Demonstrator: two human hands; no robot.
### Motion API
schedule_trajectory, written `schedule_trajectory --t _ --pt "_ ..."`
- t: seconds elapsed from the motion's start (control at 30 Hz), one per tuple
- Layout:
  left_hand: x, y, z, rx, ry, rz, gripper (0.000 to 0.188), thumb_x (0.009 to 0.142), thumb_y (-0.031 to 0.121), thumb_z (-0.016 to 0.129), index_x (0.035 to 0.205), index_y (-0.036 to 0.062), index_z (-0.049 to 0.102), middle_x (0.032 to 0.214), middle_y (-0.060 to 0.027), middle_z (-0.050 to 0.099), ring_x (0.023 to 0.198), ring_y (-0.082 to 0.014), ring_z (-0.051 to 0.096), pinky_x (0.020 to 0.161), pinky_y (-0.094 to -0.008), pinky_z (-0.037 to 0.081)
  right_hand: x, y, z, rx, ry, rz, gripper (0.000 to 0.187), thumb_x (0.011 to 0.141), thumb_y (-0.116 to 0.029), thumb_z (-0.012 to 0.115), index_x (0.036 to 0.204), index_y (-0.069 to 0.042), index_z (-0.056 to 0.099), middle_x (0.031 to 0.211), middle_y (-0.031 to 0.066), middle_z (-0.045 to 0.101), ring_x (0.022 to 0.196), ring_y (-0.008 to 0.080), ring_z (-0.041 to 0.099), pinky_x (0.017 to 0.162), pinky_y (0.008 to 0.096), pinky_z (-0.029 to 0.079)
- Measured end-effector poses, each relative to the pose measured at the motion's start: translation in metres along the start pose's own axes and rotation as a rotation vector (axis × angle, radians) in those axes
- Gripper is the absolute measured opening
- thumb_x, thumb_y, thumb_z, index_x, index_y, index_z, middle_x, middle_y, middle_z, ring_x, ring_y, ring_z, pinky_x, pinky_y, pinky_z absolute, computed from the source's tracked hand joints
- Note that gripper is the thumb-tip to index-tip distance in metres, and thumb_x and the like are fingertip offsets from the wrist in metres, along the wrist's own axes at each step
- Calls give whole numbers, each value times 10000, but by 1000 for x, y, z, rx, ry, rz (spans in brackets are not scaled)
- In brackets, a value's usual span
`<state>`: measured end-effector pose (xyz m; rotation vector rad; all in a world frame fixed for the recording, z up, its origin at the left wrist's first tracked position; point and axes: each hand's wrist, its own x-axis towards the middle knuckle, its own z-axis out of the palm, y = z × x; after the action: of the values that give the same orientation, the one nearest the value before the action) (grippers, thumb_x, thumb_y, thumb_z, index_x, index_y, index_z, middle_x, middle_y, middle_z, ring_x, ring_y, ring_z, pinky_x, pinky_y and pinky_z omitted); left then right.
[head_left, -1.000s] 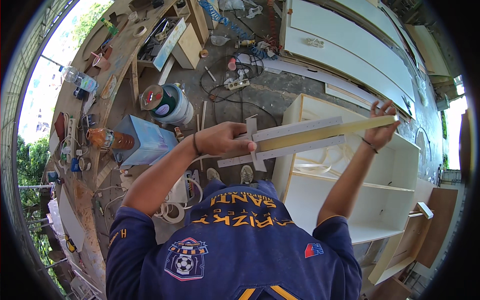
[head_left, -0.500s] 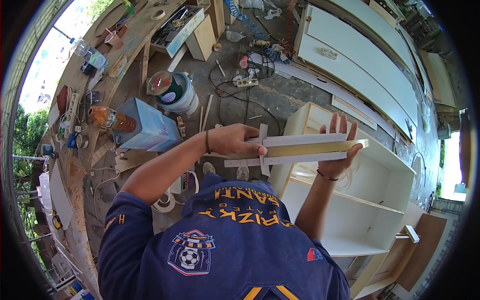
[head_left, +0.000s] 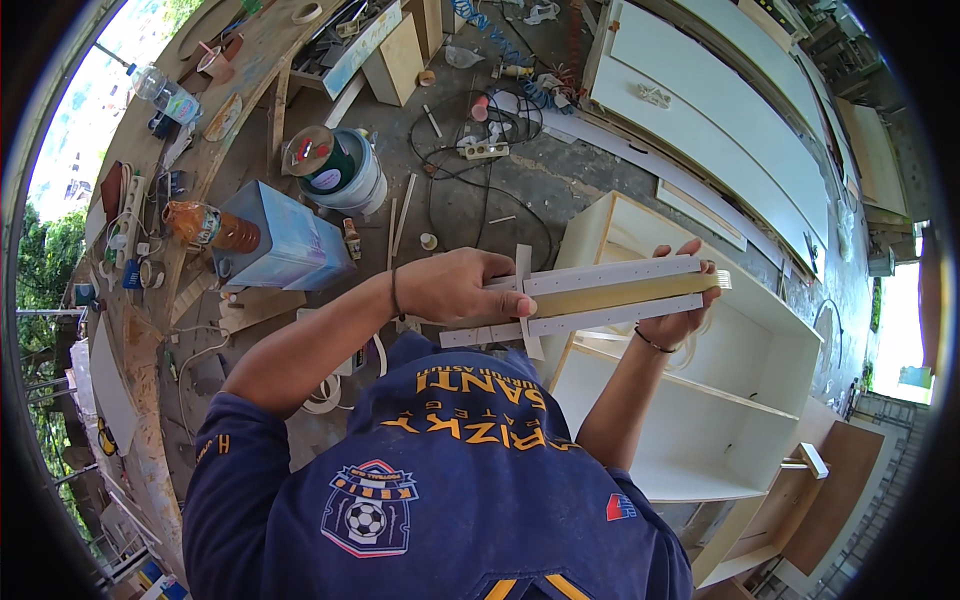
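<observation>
In front of my chest I hold a frame of white dotted strips (head_left: 615, 274) with a short crosspiece (head_left: 523, 262) near its left end. Between the two long strips lies a yellowish band (head_left: 605, 296), whose pale end (head_left: 724, 280) sticks out on the right. My left hand (head_left: 455, 285) is closed on the frame at the crosspiece, thumb on top. At the other end my right hand (head_left: 680, 318) supports it from below, fingers curled round its edge. Pale loops (head_left: 690, 348) hang by the right wrist, partly hidden.
A white open cabinet (head_left: 650, 440) lies beneath my right arm. To the left stand a blue box-shaped can (head_left: 290, 245), a bucket (head_left: 370, 190) and a cluttered wooden bench (head_left: 235, 80). Cables and a power strip (head_left: 485, 150) lie on the floor, with white panels (head_left: 720, 120) beyond.
My right hand's fingers, stretched upward before, have curled round the frame's right end. The frame has tilted slightly, its right end rising. My left hand keeps its grip.
</observation>
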<state>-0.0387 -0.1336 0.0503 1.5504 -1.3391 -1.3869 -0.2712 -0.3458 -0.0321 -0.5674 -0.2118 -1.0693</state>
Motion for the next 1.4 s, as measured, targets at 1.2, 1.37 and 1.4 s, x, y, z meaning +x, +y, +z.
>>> schedule_trajectory --t 1.2,1.37,1.4 --pt "-19 -15 7 -22 -30 -28 775 776 673 557 1007 -64 620 864 -154 630 817 -210 581 733 -320 441 -5 -18 -1 -239 63 -51 327 884 -385 571 1045 -102 598 1005 -28 665 1153 188 533 1028 428 350" --pt "-53 -24 -6 0 -14 -76 762 779 657 570 1025 -62 620 878 -153 634 828 -203 583 740 -319 441 48 -120 -58 -410 175 -194 370 837 -388 630 986 -50 642 1046 105 662 1079 227 574 973 387 399" --pt "-61 -28 -10 -41 -15 -44 761 776 656 574 1025 -62 620 873 -153 634 822 -203 583 736 -322 442 59 -166 -85 -459 221 -194 404 842 -409 620 981 -30 638 1094 132 643 1095 222 562 977 373 384"
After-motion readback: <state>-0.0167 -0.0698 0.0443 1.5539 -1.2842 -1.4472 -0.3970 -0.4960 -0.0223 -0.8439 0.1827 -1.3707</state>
